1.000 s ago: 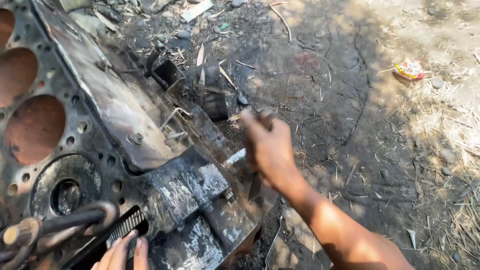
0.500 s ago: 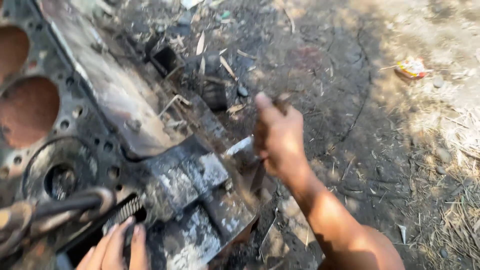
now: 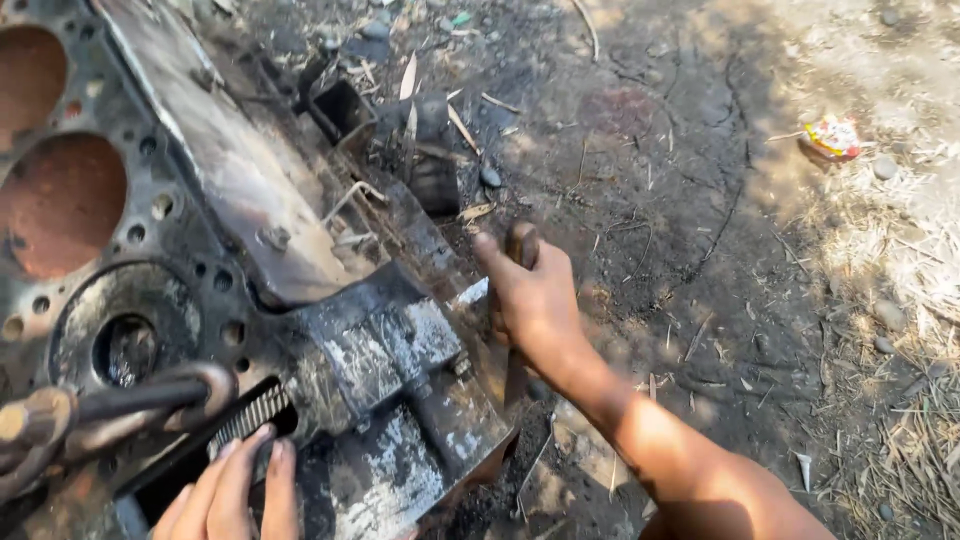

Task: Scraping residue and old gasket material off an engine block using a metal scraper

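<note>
At about 7 o'clock, right at the bottom edge, the left hand (image 3: 228, 490) lies with its fingers flat and close together on the dirty metal. The fingertips touch a small ribbed spring (image 3: 250, 418) that sits in a dark slot. The hand holds nothing that I can see; only the fingers show.

Just left of that, near 8 o'clock, a rusty hook (image 3: 150, 395) on a thick bar pokes in from the edge.

In the middle, the right hand (image 3: 535, 300) is closed tight around a wooden tool handle (image 3: 522, 243). The top of the handle sticks up past the fingers. The arm runs down to about 5 o'clock. Just beside the thumb, a bright bit of metal (image 3: 470, 292) rests against the grey, flaky block (image 3: 385, 350) at the corner of the big engine part (image 3: 200, 230). I cannot tell if that bright bit belongs to the tool.

The engine part fills the left side, from 8 o'clock up to 11 o'clock. It is black and oily, with big round rusty holes (image 3: 60, 205) in it.

Farther off, near 12 o'clock, a small open metal box (image 3: 342, 108) lies in the dirt among dry leaves. Far away at 2 o'clock, a shiny red and yellow wrapper (image 3: 830, 137) lies on the dry ground (image 3: 760, 300).
</note>
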